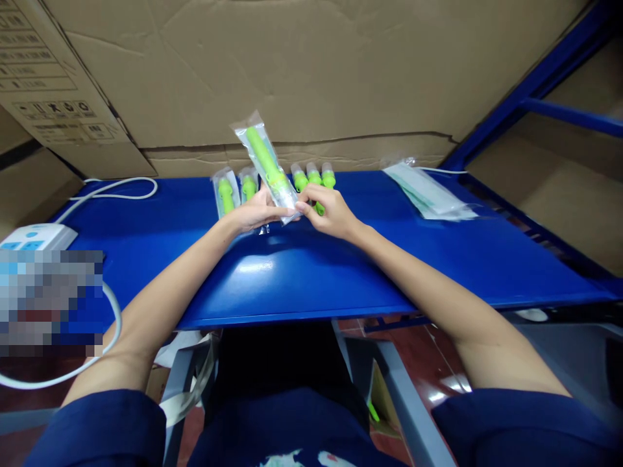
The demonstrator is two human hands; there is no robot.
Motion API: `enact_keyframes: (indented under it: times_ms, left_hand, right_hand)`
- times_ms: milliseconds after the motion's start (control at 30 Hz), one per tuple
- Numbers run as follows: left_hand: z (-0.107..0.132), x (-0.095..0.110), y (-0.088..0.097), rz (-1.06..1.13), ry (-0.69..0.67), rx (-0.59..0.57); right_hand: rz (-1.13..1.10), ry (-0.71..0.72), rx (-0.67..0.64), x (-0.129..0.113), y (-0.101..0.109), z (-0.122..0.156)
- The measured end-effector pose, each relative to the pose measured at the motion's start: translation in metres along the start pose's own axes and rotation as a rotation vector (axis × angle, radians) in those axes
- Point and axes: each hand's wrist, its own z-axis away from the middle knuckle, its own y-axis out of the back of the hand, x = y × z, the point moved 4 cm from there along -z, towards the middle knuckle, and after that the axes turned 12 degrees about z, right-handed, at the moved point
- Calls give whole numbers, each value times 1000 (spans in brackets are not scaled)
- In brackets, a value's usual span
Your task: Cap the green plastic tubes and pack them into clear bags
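Note:
A bright green tube in a clear plastic bag is held up at a slant above the blue table, its far end leaning left. My left hand is closed around the lower part of this bag, thumb across its front. The fingers of my right hand pinch the bag's near end. Left of the held bag lie two more bagged green tubes, the second partly behind my left hand. Three green tubes with clear caps lie behind my right hand, which hides part of them.
Flat clear bags lie at the right of the blue table. A white power strip with a looping white cable sits at left, beside a blurred-out patch. Cardboard stands along the back; a blue metal frame rises at right.

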Motion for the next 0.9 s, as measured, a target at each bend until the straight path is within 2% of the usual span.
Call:
enact_keyframes:
  times_ms: [167,300,433,533,700,900]
  left_hand:
    - [-2,-8,6,-22,36,-65]
    - [-4,-7,3,54,60,-93]
    - [-1,-1,-9,150,48,-108]
    - [3,1,-14,49,28,-75]
    - [4,-2,-11,-108,-3,-26]
    - [1,1,-7,-172,-51,-53]
  right_hand:
    - [-49,-66,-148,5,-4,1]
    - [-67,-101,-212,7,-2,2]
    - [-61,-119,-232,7,-2,2]
    - [-56,-109,-248,6,-4,1]
    - [-50,-112,-251,8,-5,0]
    - [-69,-202,-210,12,-4,1]
